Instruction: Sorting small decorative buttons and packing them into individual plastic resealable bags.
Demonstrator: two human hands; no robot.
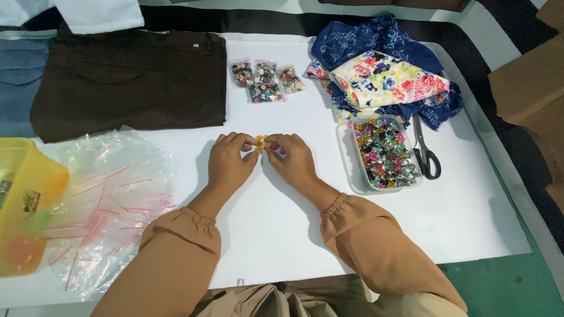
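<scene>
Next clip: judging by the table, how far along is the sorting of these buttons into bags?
Done: three small filled bags lie beside the brown trousers. In hand: the left hand and right hand pinch a small cluster of orange buttons together. Left: the clear tray holds many mixed buttons, and a pile of empty zip bags waits at left.

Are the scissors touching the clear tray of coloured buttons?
Cannot tell. In the head view the scissors lie right beside the clear tray, handle at its rim, with no plain gap or contact.
</scene>
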